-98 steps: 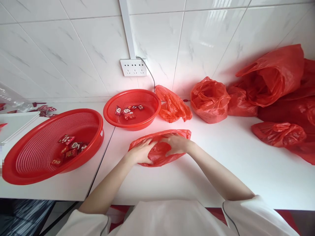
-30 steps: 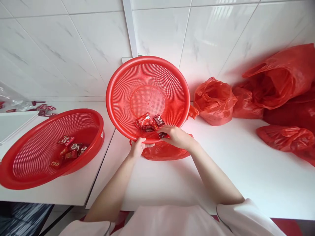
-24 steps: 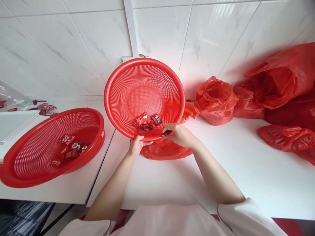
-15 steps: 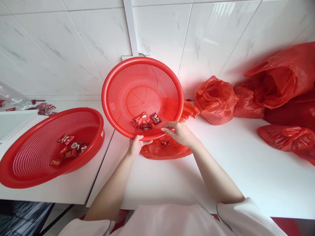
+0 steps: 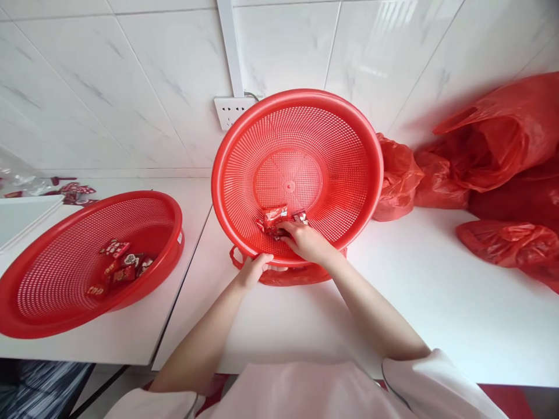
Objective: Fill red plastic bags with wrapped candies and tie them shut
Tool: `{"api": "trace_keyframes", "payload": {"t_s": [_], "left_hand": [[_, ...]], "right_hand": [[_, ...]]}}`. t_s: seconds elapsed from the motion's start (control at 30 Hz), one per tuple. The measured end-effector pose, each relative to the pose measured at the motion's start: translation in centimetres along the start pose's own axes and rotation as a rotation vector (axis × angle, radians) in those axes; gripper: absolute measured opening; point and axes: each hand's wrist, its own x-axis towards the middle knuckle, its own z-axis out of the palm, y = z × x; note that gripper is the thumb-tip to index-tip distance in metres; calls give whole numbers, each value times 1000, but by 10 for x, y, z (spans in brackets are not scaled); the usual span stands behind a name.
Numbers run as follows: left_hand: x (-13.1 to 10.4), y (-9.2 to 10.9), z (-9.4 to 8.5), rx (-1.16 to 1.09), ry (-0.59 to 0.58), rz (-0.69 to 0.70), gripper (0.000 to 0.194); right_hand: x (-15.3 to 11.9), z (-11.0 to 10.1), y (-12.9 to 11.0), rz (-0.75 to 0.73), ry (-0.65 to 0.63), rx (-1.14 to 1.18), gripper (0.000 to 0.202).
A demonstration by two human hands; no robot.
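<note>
A round red mesh basket (image 5: 349,174) is tilted toward me in the middle of the view. My left hand (image 5: 255,269) grips its near rim, thumb on top and fingers under the edge. Inside, at the low side, lies a small pile of wrapped snack packets (image 5: 274,215). My right hand (image 5: 305,240) reaches over the rim into the pile, its fingers curled at the packets; what they hold, if anything, is hidden. Beneath the basket a red plastic bag (image 5: 297,276) shows in part on the white table.
Another red basket (image 5: 61,233) with several packets (image 5: 124,265) leans at the left. Red plastic bags (image 5: 437,180) stand along the wall at the right. A wall socket (image 5: 227,110) is behind; a white tray (image 5: 26,218) lies far left.
The held basket has moved right and closer, now covering much of one bag. My right hand has gone from above the rim down to the packets inside.
</note>
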Motion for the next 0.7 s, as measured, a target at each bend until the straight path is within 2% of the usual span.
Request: {"api": "trace_keyframes", "payload": {"t_s": [0.1, 0.17, 0.33, 0.4, 0.5, 0.7], "left_hand": [[-1, -1, 1, 37, -14, -12, 29], [0, -1, 1, 19, 6, -6, 30], [6, 4, -5, -64, 116, 60, 32], [9, 6, -8, -89, 154, 96, 34], [12, 10, -14, -108, 201, 130, 36], [15, 17, -20, -81, 232, 183, 31]], "right_hand": [[2, 1, 4, 112, 87, 60, 23], [3, -2, 9, 195, 125, 220, 18], [4, -13, 15, 313, 13, 1002, 25], [4, -17, 12, 318, -19, 1184, 27], [3, -20, 8, 300, -56, 1250, 34], [0, -23, 10, 224, -39, 1095, 34]]}}
